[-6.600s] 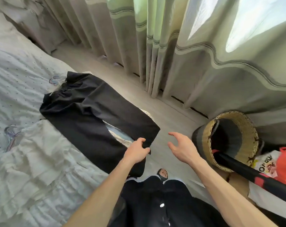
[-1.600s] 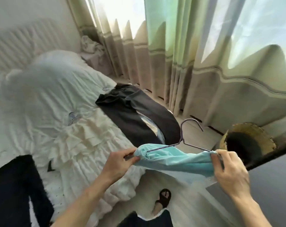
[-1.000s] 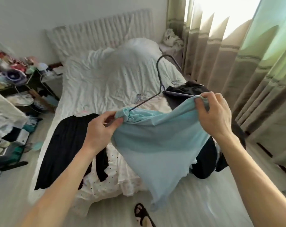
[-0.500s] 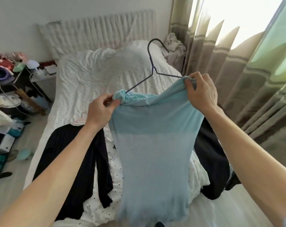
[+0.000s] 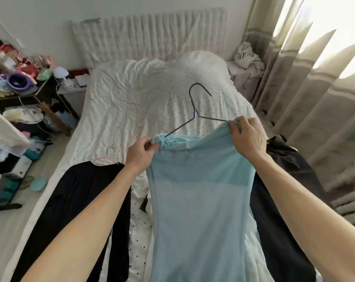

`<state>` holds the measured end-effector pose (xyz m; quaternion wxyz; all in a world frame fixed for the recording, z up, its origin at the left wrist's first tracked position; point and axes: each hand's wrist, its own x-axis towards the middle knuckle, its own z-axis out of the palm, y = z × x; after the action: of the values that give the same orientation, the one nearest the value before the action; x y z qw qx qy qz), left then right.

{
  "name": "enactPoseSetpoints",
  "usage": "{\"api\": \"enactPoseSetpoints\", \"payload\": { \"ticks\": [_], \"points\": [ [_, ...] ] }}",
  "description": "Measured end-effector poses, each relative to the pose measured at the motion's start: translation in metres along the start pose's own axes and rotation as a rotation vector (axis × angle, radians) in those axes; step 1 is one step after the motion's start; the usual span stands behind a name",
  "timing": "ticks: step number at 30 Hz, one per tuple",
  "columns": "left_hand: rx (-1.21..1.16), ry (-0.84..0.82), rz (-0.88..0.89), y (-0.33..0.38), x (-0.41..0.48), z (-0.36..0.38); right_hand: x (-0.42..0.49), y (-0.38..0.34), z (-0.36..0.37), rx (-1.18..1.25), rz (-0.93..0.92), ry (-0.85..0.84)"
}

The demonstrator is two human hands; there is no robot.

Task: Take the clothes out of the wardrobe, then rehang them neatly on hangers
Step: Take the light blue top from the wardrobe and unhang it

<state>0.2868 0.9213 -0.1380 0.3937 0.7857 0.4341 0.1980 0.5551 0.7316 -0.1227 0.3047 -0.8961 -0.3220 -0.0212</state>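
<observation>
Lifted higher than a second ago, the blue garment [image 5: 199, 200] hangs over the bed [image 5: 132, 102] on the hanger [image 5: 194, 113], left hand [image 5: 141, 154] and right hand [image 5: 248, 138] each in a closed grip pinching one top corner. It looks nearly hung; dark clothes [image 5: 77, 200] await hangers.

Daylit bedroom, bright from the right, with wide-angle bending at the edges.

I see daylight coming through the curtains [image 5: 315, 102] at upper right, blown out to white glare between the folds. The white bed sheet [image 5: 142, 102] and the wall [image 5: 40, 27] are evenly bright, with only soft shadows in the creases. The light blue garment [image 5: 199, 200] is sharp and gently lit. The black garment [image 5: 75, 204] loses nearly all detail. Straight lines bow near the frame edges, the bottom corners look stretched, and the cluttered shelf [image 5: 15, 82] at far left is slightly soft.
</observation>
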Motion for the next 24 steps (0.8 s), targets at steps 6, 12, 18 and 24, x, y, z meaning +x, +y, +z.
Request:
{"api": "enactPoseSetpoints", "payload": {
  "ticks": [6, 12, 18, 24],
  "points": [
    [0.193, -0.167, -0.22, -0.075, 0.024, 0.076, 0.003, 0.073, 0.115, -0.043, 0.097, -0.308],
    [0.274, -0.264, -0.358, -0.133, 0.013, 0.107, -0.023, 0.102, 0.182, 0.012, 0.183, -0.443],
    [0.311, -0.314, -0.329, -0.163, 0.04, 0.117, -0.038, 0.104, 0.213, -0.007, 0.267, -0.434],
    [0.348, -0.273, -0.184, -0.195, 0.136, 0.156, 0.021, 0.104, 0.258, -0.101, 0.279, -0.289]
  ]
}}
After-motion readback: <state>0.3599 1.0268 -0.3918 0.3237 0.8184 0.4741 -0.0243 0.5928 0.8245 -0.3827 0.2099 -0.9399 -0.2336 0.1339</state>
